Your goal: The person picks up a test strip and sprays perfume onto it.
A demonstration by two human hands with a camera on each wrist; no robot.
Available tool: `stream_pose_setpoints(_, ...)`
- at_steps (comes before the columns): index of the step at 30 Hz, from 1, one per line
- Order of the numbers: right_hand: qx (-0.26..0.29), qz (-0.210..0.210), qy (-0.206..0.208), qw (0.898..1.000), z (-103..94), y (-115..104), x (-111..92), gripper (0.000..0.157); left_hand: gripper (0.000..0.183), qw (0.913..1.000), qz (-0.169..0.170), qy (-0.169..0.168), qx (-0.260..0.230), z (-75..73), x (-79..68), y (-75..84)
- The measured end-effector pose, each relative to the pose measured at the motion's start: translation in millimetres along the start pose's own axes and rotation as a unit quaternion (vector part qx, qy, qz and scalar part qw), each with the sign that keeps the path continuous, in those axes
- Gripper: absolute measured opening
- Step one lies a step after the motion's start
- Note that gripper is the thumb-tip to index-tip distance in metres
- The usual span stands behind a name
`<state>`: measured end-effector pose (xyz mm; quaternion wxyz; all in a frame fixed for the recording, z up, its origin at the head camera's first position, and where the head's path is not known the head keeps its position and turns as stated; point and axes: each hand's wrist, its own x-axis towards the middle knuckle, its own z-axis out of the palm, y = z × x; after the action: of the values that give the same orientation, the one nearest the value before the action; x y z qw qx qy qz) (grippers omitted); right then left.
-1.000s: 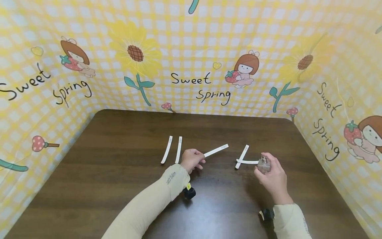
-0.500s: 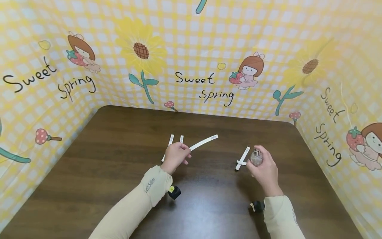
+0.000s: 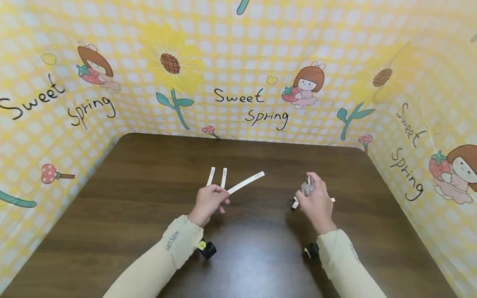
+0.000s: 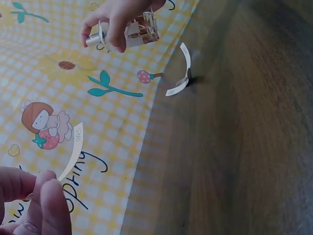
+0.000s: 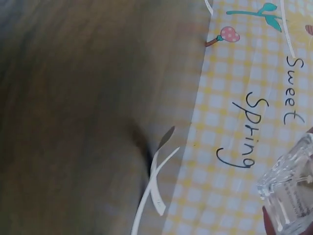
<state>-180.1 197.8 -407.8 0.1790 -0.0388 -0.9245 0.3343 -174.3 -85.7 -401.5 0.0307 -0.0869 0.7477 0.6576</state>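
My left hand (image 3: pixel 209 203) pinches the near end of a white perfume test strip (image 3: pixel 246 183), which points up and to the right. In the left wrist view, the strip (image 4: pixel 76 149) shows small print at its free end and bends slightly. My right hand (image 3: pixel 316 205) holds a clear glass perfume bottle (image 3: pixel 307 188) upright, the forefinger on its silver spray top. The bottle faces the strip with a gap between them. Under the right hand, two crossed test strips (image 5: pixel 155 188) lie on the table, mostly covered in the head view.
Two more test strips, one at the left (image 3: pixel 210 176) and one beside it (image 3: pixel 224 178), lie beyond my left hand. The brown table (image 3: pixel 253 248) ends at a yellow checked cloth (image 3: pixel 238 62) on the back and sides. Black cameras hang under both wrists.
My left hand has moved left with its test strip, now over the lower ends of the two left strips. My right hand has moved left and away with the bottle, over the crossed strips.
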Motion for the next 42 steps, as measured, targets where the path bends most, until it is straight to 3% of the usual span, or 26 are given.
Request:
stream_pose_setpoints(6,-0.026,-0.050,-0.044,0.997,3.1,-14.7,4.8,0.057,0.003,0.9998,-0.008,0.002,-0.016,-11.6,-2.1,7.2)
stream_pose_setpoints(11,0.003,-0.042,-0.058,0.997,6.1,-22.1,3.3,0.060,0.005,1.0000,-0.003,0.007,-0.005,-14.1,-3.3,11.7)
stream_pose_setpoints(21,0.035,-0.045,-0.056,0.997,12.8,-31.5,4.7,0.061,0.006,0.9997,0.007,0.015,-0.018,-16.0,0.3,19.0)
stream_pose_setpoints(28,0.044,-0.073,-0.028,0.996,18.8,-34.1,4.0,0.058,0.005,0.9996,0.002,0.013,-0.026,-14.0,3.7,18.6)
stream_pose_setpoints(42,0.053,-0.093,-0.016,0.994,22.0,-36.7,2.0,0.056,0.005,0.9997,0.010,0.016,-0.013,-10.4,-1.2,20.9)
